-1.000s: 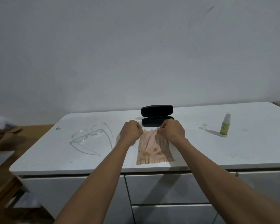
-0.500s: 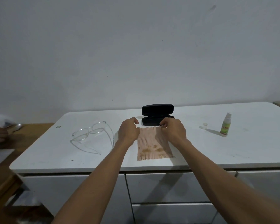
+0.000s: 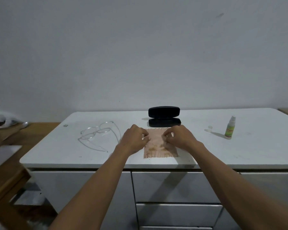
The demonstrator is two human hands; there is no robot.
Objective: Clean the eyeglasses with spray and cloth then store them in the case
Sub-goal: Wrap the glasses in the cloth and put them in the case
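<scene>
Both hands, left hand [image 3: 134, 139] and right hand [image 3: 179, 138], pinch the pink cloth [image 3: 159, 147] at frame centre, seemingly readying it. Next probably comes fetching the eyeglasses [image 3: 96, 133], centre-left; the open case [image 3: 164, 116] waits behind, the spray bottle [image 3: 230, 127] right

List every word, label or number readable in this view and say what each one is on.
Spray bottle: the green label carries large red letters, too blurred to read for certain.
Eyeglass case: no text visible.
Cloth: brownish marks only, no lettering.
Nothing else here bears readable text.
</scene>
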